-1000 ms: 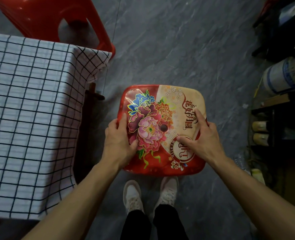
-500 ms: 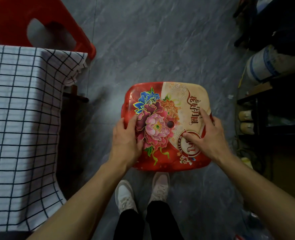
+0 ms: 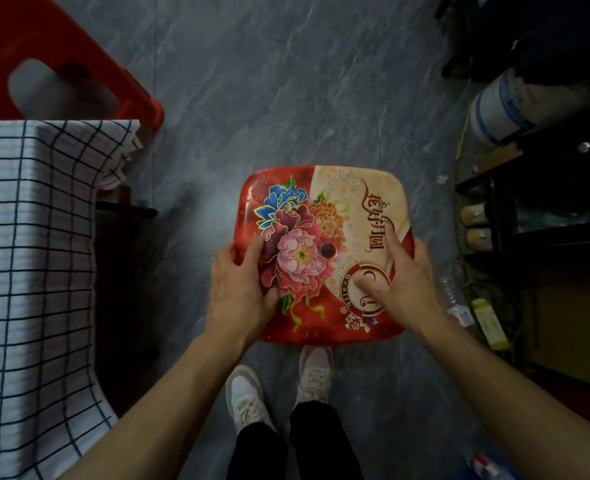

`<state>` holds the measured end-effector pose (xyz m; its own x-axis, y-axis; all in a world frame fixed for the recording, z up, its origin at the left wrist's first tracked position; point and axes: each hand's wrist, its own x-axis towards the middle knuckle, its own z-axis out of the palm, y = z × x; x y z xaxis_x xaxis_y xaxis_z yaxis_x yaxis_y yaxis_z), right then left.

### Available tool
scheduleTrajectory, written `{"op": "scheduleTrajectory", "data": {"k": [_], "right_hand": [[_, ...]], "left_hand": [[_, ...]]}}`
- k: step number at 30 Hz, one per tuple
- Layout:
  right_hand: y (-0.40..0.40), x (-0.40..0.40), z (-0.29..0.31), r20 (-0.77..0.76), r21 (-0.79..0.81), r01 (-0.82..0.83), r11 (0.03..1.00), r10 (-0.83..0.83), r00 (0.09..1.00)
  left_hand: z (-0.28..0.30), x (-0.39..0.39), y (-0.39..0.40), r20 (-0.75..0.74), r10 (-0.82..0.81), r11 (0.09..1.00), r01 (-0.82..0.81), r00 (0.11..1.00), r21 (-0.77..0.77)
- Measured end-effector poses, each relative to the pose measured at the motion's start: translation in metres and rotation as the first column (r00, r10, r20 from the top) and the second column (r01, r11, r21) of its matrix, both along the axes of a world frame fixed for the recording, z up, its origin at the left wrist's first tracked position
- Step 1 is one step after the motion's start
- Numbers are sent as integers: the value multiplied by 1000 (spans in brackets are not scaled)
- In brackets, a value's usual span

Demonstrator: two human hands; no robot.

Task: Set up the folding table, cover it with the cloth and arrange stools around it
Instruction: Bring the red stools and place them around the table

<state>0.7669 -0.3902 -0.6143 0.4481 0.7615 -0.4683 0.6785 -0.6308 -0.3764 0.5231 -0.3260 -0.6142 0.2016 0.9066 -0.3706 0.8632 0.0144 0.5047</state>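
Both hands, left hand and right hand, still grip the floral stool, now further from the cloth-covered table; placement remains pending.

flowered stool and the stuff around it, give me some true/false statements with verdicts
1. Both hands are on the flowered stool. True: the left hand grips its left edge and the right hand holds its right side.
2. The table is bare. False: a checked cloth covers it.
3. A plain red stool stands past the table's far corner. True.
4. The flowered stool's seat is solid blue. False: it is red and cream with printed flowers.
5. The person is barefoot. False: pale shoes show below the stool.
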Motion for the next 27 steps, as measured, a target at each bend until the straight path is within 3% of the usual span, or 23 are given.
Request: {"op": "scheduleTrajectory", "data": {"k": [7, 19, 27], "right_hand": [[-3, 1, 5, -32, -7, 71, 997, -71, 997], [-7, 14, 6, -25, 37, 61, 997, -60, 998], [-13, 4, 7, 3, -27, 40, 999, -40, 999]], "left_hand": [[6, 18, -6, -59, 84, 996, -85, 995, -27], [-2, 24, -20, -23, 80, 997, -80, 997, 2], [0, 15, -20, -36, 43, 999, -43, 998, -12]]}}
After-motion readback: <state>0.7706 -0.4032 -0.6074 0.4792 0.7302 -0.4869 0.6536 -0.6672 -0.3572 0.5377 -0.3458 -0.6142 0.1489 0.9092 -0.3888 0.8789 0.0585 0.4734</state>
